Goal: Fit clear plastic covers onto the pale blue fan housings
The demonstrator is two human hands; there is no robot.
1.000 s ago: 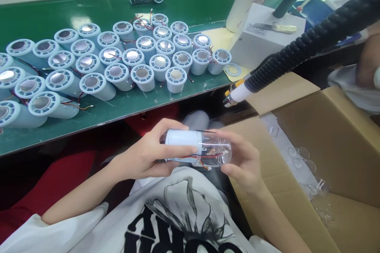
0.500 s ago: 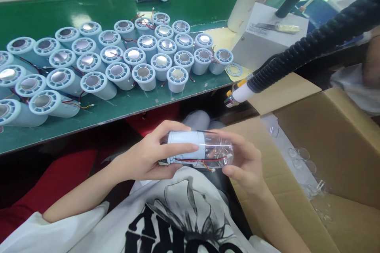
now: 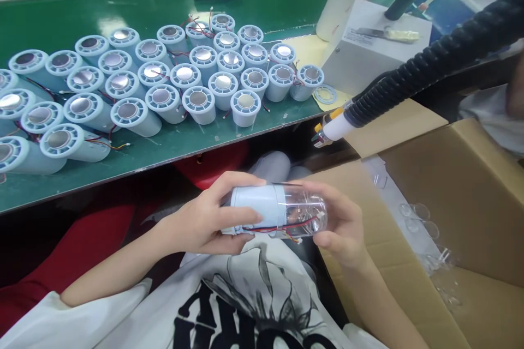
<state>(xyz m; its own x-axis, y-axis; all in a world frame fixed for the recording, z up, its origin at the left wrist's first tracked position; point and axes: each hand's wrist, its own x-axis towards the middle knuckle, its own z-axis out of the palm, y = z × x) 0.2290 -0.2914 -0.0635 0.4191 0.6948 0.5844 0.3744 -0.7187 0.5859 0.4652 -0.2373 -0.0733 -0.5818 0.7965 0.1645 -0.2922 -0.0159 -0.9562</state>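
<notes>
In front of my shirt, a light blue cylinder (image 3: 264, 204) lies roughly level, its right part against or inside a clear plastic cup (image 3: 305, 202). How deep it sits is hard to make out. My left hand (image 3: 204, 218) grips the cylinder from the left, fingers along its side. Curled round the rounded far end of the cup is my right hand (image 3: 344, 223), thumb underneath. Thin red and black wires (image 3: 292, 226) run along the lower side, and a small white connector (image 3: 298, 240) hangs below the edge.
Several similar light blue cylinders (image 3: 198, 99) with round metal centres stand on the green bench (image 3: 180, 139). At right, an open cardboard box (image 3: 462, 191) holds clear plastic cups (image 3: 417, 211). A black corrugated hose (image 3: 413, 60) with a nozzle hangs beside a white device (image 3: 368, 49).
Both hands and the held parts have shifted slightly right and down. My left forefinger has drawn back a little, so more of the blue cylinder shows.
</notes>
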